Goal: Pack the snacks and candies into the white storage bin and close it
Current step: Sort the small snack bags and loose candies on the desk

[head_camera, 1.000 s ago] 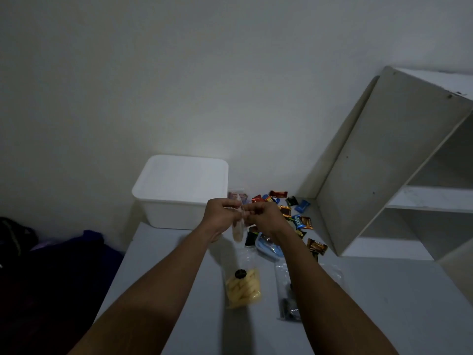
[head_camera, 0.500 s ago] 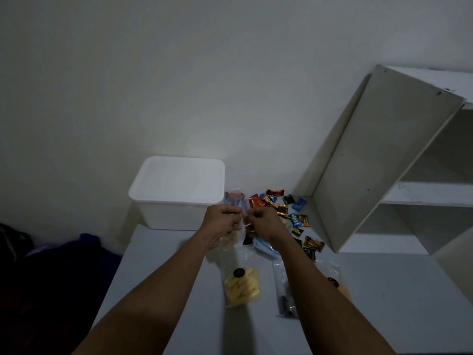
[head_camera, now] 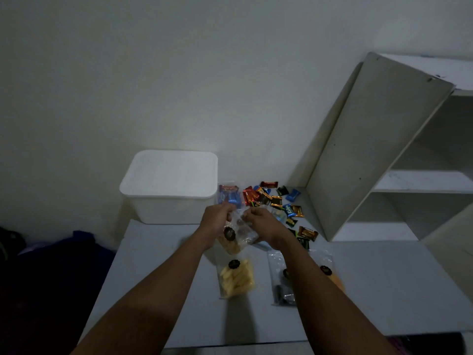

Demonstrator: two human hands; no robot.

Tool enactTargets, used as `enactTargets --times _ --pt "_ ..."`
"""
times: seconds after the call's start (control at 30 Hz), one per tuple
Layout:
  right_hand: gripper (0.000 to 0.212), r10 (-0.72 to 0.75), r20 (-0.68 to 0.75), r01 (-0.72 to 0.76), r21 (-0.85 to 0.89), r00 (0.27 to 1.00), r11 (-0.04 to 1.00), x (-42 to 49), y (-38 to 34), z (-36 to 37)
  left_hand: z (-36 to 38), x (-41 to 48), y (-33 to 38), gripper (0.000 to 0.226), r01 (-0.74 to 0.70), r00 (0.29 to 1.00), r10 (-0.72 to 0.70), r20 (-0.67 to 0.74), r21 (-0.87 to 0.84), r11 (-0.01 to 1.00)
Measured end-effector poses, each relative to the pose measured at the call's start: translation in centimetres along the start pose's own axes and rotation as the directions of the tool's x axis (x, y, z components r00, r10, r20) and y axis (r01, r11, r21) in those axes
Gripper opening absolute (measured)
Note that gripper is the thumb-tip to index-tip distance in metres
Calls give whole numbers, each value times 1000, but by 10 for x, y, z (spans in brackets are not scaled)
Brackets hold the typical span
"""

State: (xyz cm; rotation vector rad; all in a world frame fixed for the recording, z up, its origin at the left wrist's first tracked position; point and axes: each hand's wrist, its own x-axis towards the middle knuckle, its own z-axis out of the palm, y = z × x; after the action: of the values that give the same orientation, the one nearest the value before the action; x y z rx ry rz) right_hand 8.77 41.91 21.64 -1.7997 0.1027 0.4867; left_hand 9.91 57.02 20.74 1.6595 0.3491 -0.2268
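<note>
1. While both my hands are raised over the table (head_camera: 158,272), my left hand (head_camera: 217,221) and right hand (head_camera: 261,222) pinch the top of one clear bag (head_camera: 238,233) between them, each clamped on its own side of the opening.
2. That bag hangs tilted, with pale snacks and a dark round sticker showing through the plastic.
3. My bin (head_camera: 170,185) stands at the table's far left against the wall, its lid on.
4. Just right of the bin lies a packet (head_camera: 229,194) with blue and red wrappers inside.
5. Loose candies (head_camera: 271,198) are scattered beyond my right hand, toward the shelf (head_camera: 371,149) that leans on the right.
6. Nearer me, a yellow snack bag (head_camera: 236,278) lies flat between my forearms.
7. A dark bag (head_camera: 281,283) lies beside my right forearm, partly hidden by it.
8. An orange bag (head_camera: 330,274) peeks out on that arm's other side; I cannot tell its contents.
</note>
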Motion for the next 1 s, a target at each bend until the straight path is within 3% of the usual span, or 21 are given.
enactTargets --times 0.07,0.2,0.33,0.47,0.6,0.7,0.8,0.9,1.0 --pt "24 54 -9 -53 119 998 991 -4 7 -10 3 -1 -6 19 -12 999 11 32 21 1000" --pt "28 113 -92 -73 359 989 930 -11 33 -32 19 2 -39 14 -43 971 -5 237 200 979" --pt "38 297 -265 -78 613 917 786 -21 74 -43 51 0 -83 4 175 944 -198 264 106 979" --pt "42 349 -306 -176 474 886 863 -50 126 -45 81 -5 -113 2 385 901 -354 251 -84 919" --pt "33 395 -261 -287 371 881 883 -59 170 -35 101 -1 -130 13 456 885 -426 189 -159 876" --pt "25 393 -368 -244 389 843 888 -52 191 -29 108 -1 -139 36 325 945 -319 72 -100 940" --pt "30 332 -475 -258 214 815 942 -43 204 -26 105 1 -151 47 78 992 -100 72 264 961" --pt "39 276 -515 -268 92 812 959 -36 200 -20 100 2 -164 34 -164 968 23 250 559 813" --pt "29 187 -519 -269 -86 834 959 -32 193 -16 97 0 -168 38 -258 954 43 298 735 627"
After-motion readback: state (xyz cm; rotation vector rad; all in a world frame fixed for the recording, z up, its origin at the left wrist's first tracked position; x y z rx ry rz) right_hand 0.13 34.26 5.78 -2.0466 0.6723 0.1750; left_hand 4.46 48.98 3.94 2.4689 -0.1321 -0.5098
